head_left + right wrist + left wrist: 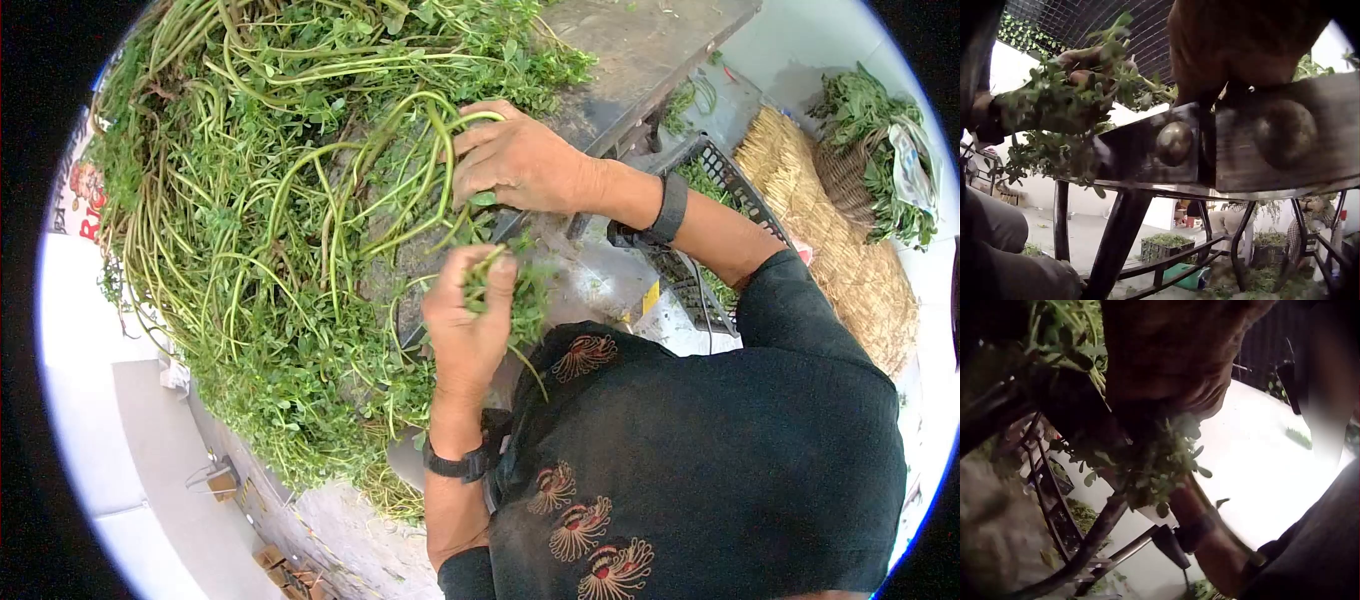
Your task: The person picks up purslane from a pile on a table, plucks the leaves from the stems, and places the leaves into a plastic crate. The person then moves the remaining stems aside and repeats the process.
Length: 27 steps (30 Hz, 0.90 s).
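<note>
A large heap of long green stems with small rounded leaves point(270, 240) covers the table. My left hand point(468, 315) grips a small bunch of these leafy stems point(1047, 109), its thumb pressed against the fingers, close by the table edge. In the left wrist view the bunch's leaves point(1154, 465) hang beneath the dark hand. My right hand point(520, 160) lies just beyond the left, at the heap's edge, its curled fingers pinching a pale green stem point(485, 117). The right wrist view shows this hand point(1235, 50) over the table's edge, its fingertips hidden.
The worn tabletop point(640, 40) has a studded edge point(1272, 134) and dark metal legs point(1119, 240). A black plastic crate point(705, 165) with greens stands beside me. Beyond it are a straw-coloured mat point(830, 240) and more leafy bundles point(870, 110). Another crate point(1166, 247) sits on the floor.
</note>
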Available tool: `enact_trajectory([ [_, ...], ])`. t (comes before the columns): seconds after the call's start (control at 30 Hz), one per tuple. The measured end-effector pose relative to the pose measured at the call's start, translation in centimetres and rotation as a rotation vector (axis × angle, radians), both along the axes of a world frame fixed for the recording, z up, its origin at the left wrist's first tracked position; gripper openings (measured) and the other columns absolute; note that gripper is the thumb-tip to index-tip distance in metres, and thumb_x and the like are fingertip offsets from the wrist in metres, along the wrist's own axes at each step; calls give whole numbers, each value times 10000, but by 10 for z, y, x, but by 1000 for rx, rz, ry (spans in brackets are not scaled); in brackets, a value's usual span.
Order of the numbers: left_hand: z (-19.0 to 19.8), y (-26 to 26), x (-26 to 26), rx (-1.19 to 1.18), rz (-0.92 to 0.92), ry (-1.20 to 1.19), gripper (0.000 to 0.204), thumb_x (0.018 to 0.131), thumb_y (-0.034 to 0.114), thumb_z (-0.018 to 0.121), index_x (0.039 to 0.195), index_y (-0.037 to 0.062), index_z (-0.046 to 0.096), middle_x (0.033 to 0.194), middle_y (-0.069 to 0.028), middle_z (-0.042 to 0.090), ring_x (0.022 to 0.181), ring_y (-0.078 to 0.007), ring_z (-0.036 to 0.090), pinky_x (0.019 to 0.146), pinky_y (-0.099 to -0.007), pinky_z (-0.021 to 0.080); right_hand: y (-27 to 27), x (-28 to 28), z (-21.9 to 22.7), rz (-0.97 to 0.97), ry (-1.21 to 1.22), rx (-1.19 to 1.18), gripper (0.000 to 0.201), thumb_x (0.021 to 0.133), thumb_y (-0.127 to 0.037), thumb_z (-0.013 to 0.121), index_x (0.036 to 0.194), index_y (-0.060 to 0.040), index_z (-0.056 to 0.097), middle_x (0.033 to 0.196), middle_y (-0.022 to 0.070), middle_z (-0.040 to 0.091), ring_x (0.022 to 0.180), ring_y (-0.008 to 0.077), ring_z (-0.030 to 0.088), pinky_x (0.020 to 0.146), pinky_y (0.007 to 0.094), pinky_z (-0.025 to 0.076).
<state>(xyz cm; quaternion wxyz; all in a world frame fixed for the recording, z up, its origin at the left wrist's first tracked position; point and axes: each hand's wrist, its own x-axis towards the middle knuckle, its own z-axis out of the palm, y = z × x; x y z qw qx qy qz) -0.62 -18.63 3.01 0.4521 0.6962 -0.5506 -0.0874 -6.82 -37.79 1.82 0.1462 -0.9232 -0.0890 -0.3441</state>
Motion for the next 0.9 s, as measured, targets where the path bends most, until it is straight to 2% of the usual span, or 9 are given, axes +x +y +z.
enact_trajectory([
  [0.07,9,-1,-4,-75,190,680,181,867,184,615,910,9,605,656,-14,527,586,-89,451,564,-240,389,-4,-2,-4,25,-67,55,268,620,4,633,840,-146,661,797,-28,627,982,160,561,1044,441,288],
  [0.2,16,-11,8,-25,296,832,198,844,183,634,924,4,608,701,-10,541,559,-84,444,530,-218,353,-5,-4,-8,15,-79,161,247,610,7,660,814,-131,675,781,-4,616,890,174,579,1033,439,305],
  [0.27,11,-18,4,-5,248,859,171,862,170,622,930,13,616,705,14,549,549,-54,443,488,-201,350,-3,-4,-7,-1,-66,137,199,646,-78,665,832,-148,661,798,4,608,913,194,574,980,422,326],
  [0.5,0,-35,-3,-95,231,929,99,835,108,624,803,20,652,642,48,547,520,-31,419,464,-199,308,2,-4,-3,26,-112,130,151,662,-107,676,808,-142,656,789,14,611,849,202,584,942,410,362],
  [0.6,-9,-35,-4,-149,265,868,109,835,82,587,769,20,648,629,59,532,527,-24,399,475,-210,304,5,-6,-2,-16,-101,103,137,670,-71,686,791,-130,660,764,-9,625,839,168,605,969,429,345],
  [0.73,-5,-29,-7,-172,144,612,136,838,77,560,761,-24,608,611,74,493,561,-28,381,482,-226,312,1,-9,6,-43,-132,47,150,680,-69,693,811,-137,666,756,-10,629,820,169,611,988,440,372],
  [0.8,3,-25,-11,-177,145,555,148,828,87,565,731,-25,581,572,16,505,543,-58,364,484,-259,336,-1,-8,7,-34,-119,40,149,685,-89,694,825,-131,671,746,7,628,798,181,611,992,444,381],
  [0.87,15,-14,-20,76,176,372,147,805,113,584,713,0,566,580,-103,532,488,-152,430,503,-311,383,-12,-4,-1,-153,-177,-27,142,706,-107,687,846,-128,672,746,21,629,779,190,610,997,445,375],
  [0.9,9,-8,-30,-113,36,171,138,785,137,594,734,15,557,642,-189,539,531,-297,530,545,-370,430,-34,-4,-13,-278,-135,10,129,733,-126,686,860,-128,665,759,28,630,779,201,610,1013,449,357],
])
